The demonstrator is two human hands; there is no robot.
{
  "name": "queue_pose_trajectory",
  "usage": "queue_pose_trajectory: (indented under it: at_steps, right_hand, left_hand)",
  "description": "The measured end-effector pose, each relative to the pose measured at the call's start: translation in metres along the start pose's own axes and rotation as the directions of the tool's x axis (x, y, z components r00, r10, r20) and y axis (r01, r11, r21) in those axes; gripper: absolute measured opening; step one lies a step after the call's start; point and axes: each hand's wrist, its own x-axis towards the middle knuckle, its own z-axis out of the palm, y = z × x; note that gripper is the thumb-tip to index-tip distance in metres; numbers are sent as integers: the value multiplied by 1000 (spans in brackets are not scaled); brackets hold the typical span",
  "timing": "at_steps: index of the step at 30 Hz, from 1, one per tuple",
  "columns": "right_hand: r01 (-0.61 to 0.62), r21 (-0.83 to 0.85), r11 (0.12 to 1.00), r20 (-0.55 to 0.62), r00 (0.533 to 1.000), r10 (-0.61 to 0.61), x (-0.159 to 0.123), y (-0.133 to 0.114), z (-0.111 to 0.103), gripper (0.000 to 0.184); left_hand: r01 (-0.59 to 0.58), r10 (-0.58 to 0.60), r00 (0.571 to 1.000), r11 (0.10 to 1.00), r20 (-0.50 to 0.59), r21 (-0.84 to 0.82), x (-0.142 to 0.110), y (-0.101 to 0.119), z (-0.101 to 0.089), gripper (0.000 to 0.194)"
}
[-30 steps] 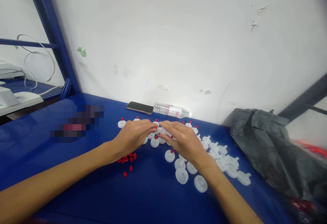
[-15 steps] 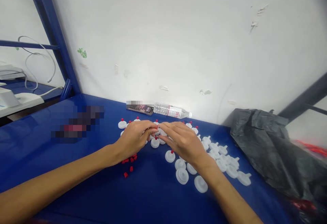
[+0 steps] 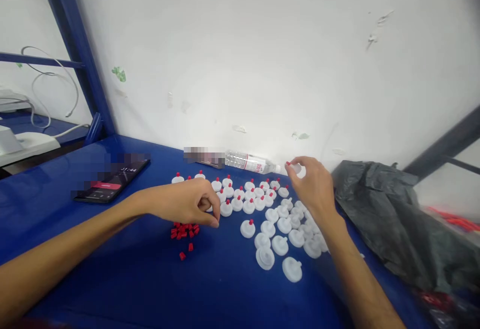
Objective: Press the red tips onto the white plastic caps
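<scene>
Clocking from the lone capped disc: red caps bunch at nine, probably for easy reach. Left hand arches at ten, wrist bent, fingers curled narrow; can't tell if they're gripping anything. Bare white discs spread at three. More capped discs stand tip-up at twelve, likely balanced by broad bases. Right hand, raised at two, pinches a red-tipped disc.

Open, glossy blue tabletop runs between the small red plastic caps and the white plastic discs, widening toward the near edge. Red-tipped white discs crowd its far end, a clear plastic bottle behind; a crumpled dark plastic bag blocks the right.
</scene>
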Motion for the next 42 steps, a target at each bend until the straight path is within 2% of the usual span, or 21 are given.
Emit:
queue_pose_trajectory:
  at_steps: [3,5,8,11,16,20,28,32,36,42]
  right_hand:
    - [-71,-192,979,112,989,94,2,19,6,25]
    - [-94,-279,956,193,969,152,1,28,10,28]
    - [-126,-296,947,264,942,208,-1,35,14,27]
    - [-156,-296,942,316,915,251,-4,38,15,29]
    - [-190,-308,932,397,865,308,-7,41,14,33]
    - [-222,-298,928,454,823,342,-8,42,17,30]
    - [-228,-267,936,521,783,339,-6,35,20,28]
    - [-222,-278,935,527,778,341,-7,34,21,29]
    - [-237,-311,920,476,800,366,-5,33,22,38]
    - [-215,-321,923,416,843,341,-5,24,15,41]
  left_hand:
    - [56,-35,973,995,226,-87,-8,0,-8,19]
    - [99,-59,935,990,351,-96,-12,0,-10,30]
    - [116,-58,910,986,410,-118,-13,-2,-10,39]
    - [98,-30,907,985,421,-140,-10,-6,-5,34]
    - [106,-84,927,994,366,-41,-7,-14,0,22]
    - [102,-81,930,994,359,-42,-5,-20,3,16]
    - [125,-100,946,990,307,-64,-1,-15,7,13]
    - [91,-72,966,993,249,-68,2,-14,7,8]
    - [77,-65,975,996,211,-47,2,-15,4,9]
    - [148,-135,947,989,292,-23,-1,-17,-2,22]
